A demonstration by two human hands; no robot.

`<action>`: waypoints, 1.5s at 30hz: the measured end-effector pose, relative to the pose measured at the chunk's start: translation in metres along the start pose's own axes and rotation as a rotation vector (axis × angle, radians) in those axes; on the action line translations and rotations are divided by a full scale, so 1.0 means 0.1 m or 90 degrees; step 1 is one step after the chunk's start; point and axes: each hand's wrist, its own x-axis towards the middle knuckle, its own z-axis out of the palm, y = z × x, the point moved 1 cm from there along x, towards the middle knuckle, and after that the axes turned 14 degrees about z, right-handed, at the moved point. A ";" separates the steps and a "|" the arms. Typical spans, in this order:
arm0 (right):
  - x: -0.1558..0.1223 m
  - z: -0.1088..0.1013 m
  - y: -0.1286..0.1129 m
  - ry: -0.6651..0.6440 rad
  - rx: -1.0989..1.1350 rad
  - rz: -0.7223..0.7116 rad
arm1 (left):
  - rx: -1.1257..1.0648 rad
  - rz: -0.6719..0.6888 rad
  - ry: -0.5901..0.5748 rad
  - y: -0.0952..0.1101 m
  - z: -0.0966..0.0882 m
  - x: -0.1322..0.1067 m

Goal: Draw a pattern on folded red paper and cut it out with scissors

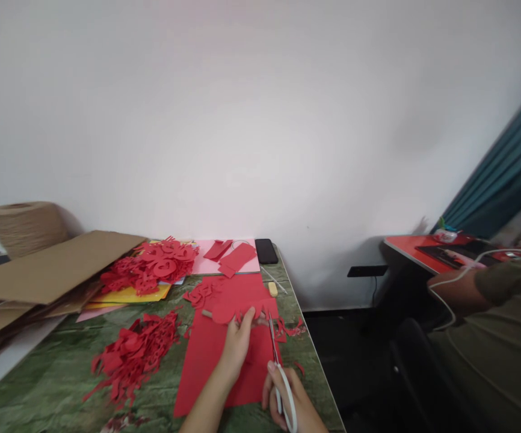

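Note:
My left hand (239, 340) pinches a red paper cutout (224, 313) with curved edges, above a large red paper sheet (204, 361) on the table. Just to its right, my right hand (290, 394) grips white-handled scissors (289, 400). Their blades point away from me and reach the right end of the cutout; whether they are parted is too small to tell. Red paper scraps (290, 328) lie right of the blades. On the left is a pile of red cut paper strips (136, 355). A yellowish eraser (272, 289) sits beyond the blades.
Behind are a heap of red cutouts (161, 264), pink paper (204, 249) and a black phone (266, 251). Cardboard sheets (62, 264) and a twine spool (23, 225) stand at left. Past the table's right edge, a person (490, 337) is beside a red desk (405, 243).

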 end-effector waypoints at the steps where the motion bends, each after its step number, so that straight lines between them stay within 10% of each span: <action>1: 0.00 0.00 0.00 0.001 0.004 -0.001 | -0.011 -0.005 0.003 0.01 0.01 0.00; 45: 0.00 0.00 0.03 0.016 0.014 0.016 | -0.145 -0.015 0.049 0.07 0.01 0.02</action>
